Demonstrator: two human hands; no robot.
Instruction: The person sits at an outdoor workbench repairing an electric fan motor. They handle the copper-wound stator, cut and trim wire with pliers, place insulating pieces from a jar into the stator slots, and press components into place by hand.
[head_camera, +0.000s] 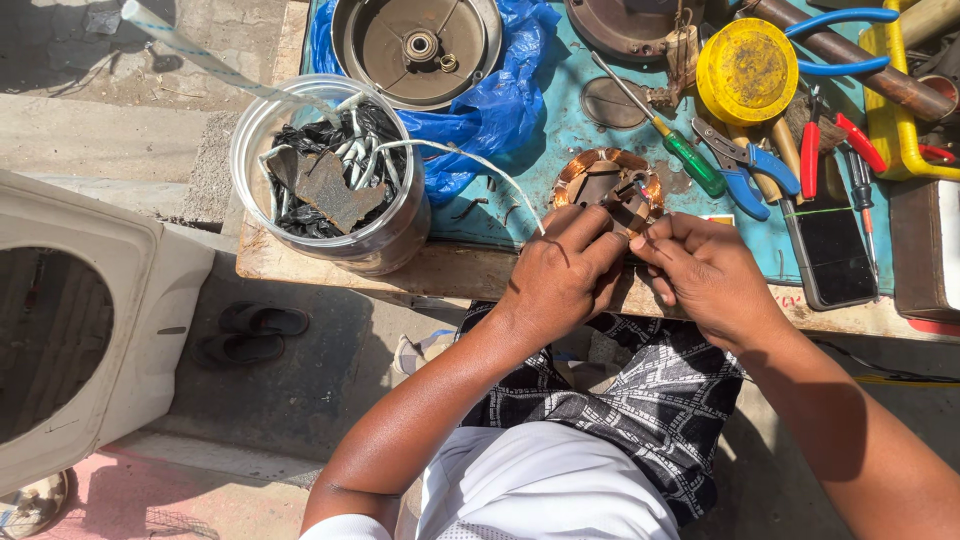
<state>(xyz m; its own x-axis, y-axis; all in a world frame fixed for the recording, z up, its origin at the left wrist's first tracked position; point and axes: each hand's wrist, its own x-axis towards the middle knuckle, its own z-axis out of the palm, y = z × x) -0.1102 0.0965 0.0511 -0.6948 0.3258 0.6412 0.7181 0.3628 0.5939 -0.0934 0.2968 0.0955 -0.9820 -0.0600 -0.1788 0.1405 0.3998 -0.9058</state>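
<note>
A round motor stator with copper windings (606, 180) lies at the near edge of the workbench (330, 262). My left hand (560, 278) rests against its near side, fingers curled on its rim. My right hand (700, 272) sits beside it, fingertips pinched on a small part or wire at the stator's near right edge; what it pinches is too small to tell. A white wire (470, 160) runs from the clear jar to the stator.
A clear plastic jar (330, 185) of wires and scrap stands at the left. A metal motor housing (418, 45) sits on blue plastic. A green screwdriver (690, 160), blue and red pliers, a yellow lid (748, 70) and a phone (838, 250) lie at the right.
</note>
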